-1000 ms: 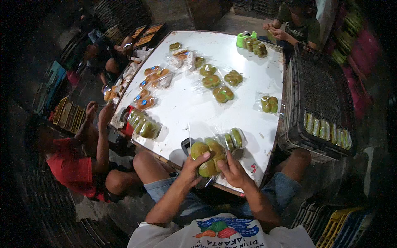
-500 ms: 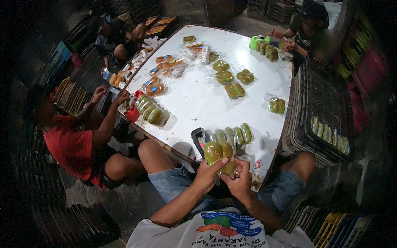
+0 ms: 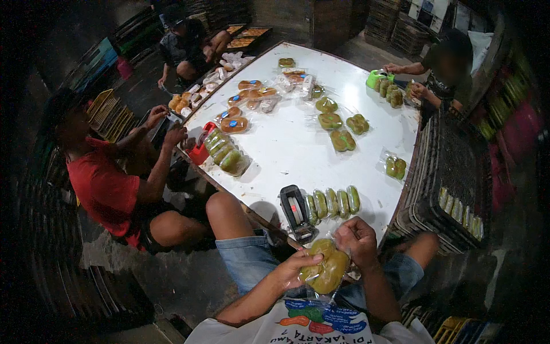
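Note:
My left hand [image 3: 297, 269] grips a clear plastic bag of green buns [image 3: 327, 268], thumb across its front, just over my lap by the table's near edge. Closed at the bag's upper right edge, my right hand [image 3: 356, 242] appears to pinch the plastic; its fingertips are partly hidden. Just beyond the bag stands a black tape dispenser [image 3: 295, 211] on the white table [image 3: 281, 166]. A row of several bagged green buns [image 3: 332, 203] leans together to the dispenser's right.
More bagged green buns [image 3: 342, 140] and bagged brown buns [image 3: 234, 124] lie across the table. A person in red [image 3: 109, 183] sits left by a red tape dispenser [image 3: 199, 150]. Another person works far right beside a green dispenser [image 3: 375, 77]. Black crates [image 3: 435, 183] stand at right.
The held bag has come closer to my body and turned. My right hand has shifted from its lower side to its upper right edge. The whole view has shifted slightly.

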Demonstrator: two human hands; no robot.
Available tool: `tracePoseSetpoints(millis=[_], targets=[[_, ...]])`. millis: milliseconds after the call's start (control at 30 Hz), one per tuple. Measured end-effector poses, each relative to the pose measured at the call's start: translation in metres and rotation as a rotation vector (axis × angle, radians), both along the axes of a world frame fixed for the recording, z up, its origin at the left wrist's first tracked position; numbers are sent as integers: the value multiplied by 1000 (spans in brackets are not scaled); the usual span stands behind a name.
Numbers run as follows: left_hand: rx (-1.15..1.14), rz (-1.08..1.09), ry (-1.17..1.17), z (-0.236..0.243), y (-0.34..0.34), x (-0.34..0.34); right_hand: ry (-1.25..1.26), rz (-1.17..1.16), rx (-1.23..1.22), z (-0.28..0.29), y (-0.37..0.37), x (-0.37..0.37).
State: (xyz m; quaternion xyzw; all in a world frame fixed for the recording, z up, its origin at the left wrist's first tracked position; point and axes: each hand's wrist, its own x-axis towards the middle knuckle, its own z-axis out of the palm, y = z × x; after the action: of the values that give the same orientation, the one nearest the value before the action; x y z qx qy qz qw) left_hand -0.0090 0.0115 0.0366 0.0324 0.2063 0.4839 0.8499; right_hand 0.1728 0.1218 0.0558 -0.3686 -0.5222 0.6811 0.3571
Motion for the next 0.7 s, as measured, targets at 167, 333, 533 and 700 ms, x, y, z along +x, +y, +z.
tracePoseSetpoints(millis=[167,333,533,700], targets=[[76,-92,128,-2,-4,-3,280,116,-126,-6,1,3],[375,-139,914,26,13,-8,-36,131,364,6,5,2],[327,-49,585,21,15,-18,-137,127,198,21,5,6],[315,-83,517,11,26,-47,-476,232,711,14,4,-6]])
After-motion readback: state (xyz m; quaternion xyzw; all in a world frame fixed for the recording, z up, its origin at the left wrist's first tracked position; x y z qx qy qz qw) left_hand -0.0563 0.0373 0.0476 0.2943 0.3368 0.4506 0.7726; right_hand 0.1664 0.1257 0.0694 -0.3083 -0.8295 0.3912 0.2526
